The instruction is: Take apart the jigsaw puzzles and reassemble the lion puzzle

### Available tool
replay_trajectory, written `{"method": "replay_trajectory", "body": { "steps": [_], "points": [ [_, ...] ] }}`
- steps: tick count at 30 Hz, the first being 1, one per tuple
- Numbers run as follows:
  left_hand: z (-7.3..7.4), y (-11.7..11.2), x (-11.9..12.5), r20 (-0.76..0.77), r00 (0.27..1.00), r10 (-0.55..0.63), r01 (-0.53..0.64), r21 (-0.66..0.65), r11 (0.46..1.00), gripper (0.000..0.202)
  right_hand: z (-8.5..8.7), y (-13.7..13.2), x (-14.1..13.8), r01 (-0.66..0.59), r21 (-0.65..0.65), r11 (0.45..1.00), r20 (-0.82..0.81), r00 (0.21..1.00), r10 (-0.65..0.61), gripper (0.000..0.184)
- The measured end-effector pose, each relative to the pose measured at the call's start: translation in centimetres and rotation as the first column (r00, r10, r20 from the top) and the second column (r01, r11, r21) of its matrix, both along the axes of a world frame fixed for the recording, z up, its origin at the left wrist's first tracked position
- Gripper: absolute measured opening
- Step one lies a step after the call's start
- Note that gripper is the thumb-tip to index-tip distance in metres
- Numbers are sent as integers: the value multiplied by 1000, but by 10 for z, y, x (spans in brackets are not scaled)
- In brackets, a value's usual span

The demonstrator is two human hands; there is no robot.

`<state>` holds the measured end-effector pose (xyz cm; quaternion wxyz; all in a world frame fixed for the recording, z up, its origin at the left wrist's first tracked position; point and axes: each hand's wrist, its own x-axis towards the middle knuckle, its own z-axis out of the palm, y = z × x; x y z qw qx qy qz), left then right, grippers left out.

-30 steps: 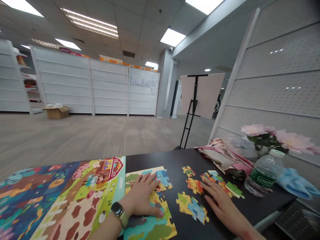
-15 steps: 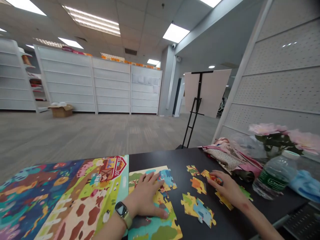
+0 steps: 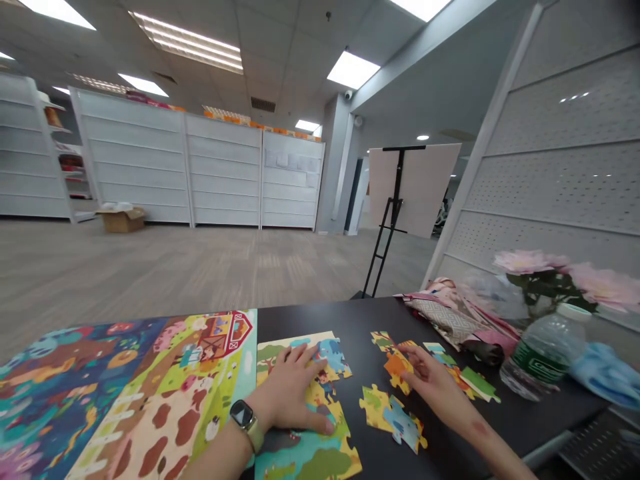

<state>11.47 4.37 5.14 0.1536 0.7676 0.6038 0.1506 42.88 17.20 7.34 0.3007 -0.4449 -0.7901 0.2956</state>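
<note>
My left hand (image 3: 293,390), wearing a watch (image 3: 243,415), lies flat with fingers spread on a partly joined jigsaw puzzle (image 3: 325,460). My right hand (image 3: 433,380) has thumb and fingers closed around the edges of an orange puzzle piece (image 3: 397,369) on the dark table. Just behind that piece is a small yellow-green puzzle piece (image 3: 381,340). Nearer to me lies a joined pair of pieces with a blue elephant (image 3: 403,425). More loose pieces, including a green puzzle piece (image 3: 480,385), lie to the right, partly covered by my right hand.
Left of the puzzle spreads a colourful farm and sea picture sheet (image 3: 165,400). A patterned cloth bag (image 3: 450,317), a water bottle (image 3: 543,353), pink flowers (image 3: 530,262) and a blue cloth (image 3: 607,373) stand along the right side. Beyond the table is an easel (image 3: 385,247).
My right hand has moved left from the loose pieces on the right to the orange piece and closed on it. My left hand has stayed in place.
</note>
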Motion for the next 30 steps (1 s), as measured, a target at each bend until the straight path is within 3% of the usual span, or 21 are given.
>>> {"method": "replay_trajectory", "body": {
  "steps": [3, 6, 10, 13, 16, 20, 26, 30],
  "points": [
    [2, -1, 1, -8, 1000, 4, -4, 3, 1000, 110, -2, -42, -25, -123, -206, 971, -282, 957, 62, 54],
    [4, -3, 3, -19, 1000, 12, -11, 19, 1000, 109, -18, -79, -50, -264, -296, 918, -359, 921, 150, 49],
    [5, -3, 2, -23, 1000, 2, -1, 20, 1000, 108, -35, -76, -50, -171, -226, 959, -251, 961, 112, 50],
    [3, -2, 0, -14, 1000, -7, 7, 13, 1000, 110, -29, -57, -34, -66, -167, 984, -193, 981, 33, 64],
    [1, -2, -1, 7, 1000, -15, 15, 22, 1000, 110, -19, -59, -26, -86, -256, 963, -160, 986, 46, 75],
    [-1, -2, -2, 17, 1000, -7, 6, 37, 999, 110, -20, -83, -35, -140, -363, 921, -109, 988, 107, 63],
    [0, -2, -2, 7, 1000, -12, 11, 34, 999, 109, -30, -82, -48, -85, -234, 968, 39, 995, 97, 45],
    [0, -2, -1, 5, 1000, -14, 13, 45, 999, 108, -23, -76, -47, -77, -153, 985, 211, 971, 109, 37]
  ]
}}
